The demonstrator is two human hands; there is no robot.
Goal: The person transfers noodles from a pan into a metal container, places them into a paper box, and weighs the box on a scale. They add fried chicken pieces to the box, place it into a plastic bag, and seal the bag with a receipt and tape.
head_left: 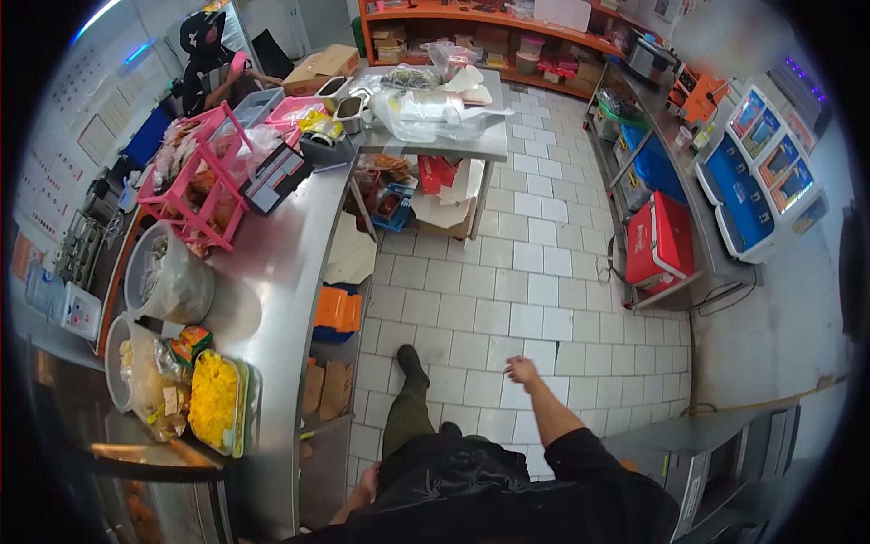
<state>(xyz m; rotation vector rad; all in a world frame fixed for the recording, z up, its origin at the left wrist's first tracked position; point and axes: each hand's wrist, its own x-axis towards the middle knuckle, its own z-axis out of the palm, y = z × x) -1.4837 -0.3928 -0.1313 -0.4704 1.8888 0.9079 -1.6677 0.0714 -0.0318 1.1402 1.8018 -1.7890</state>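
My right hand (pixel 521 370) hangs out in front of me above the tiled floor, its fingers loosely curled, and no object shows in it. Low beside my left hip is my left hand (pixel 367 480), partly cut off by my dark clothing, so its fingers cannot be made out. Closest to it is the metal counter (pixel 281 363) on the left. On that counter stand a tray of yellow food (pixel 215 399), a tall clear tub (pixel 172 276), another clear tub with bagged items (pixel 149 381) and a pink rack (pixel 204 177). One boot (pixel 410 363) is forward on the tiles.
A co-worker (pixel 213 68) in dark clothes stands behind the counter at the far left. Across the back runs an orange shelf (pixel 489 13). A red cooler box (pixel 657 240) sits under the right-hand counter. White tiles (pixel 489 286) form the aisle ahead.
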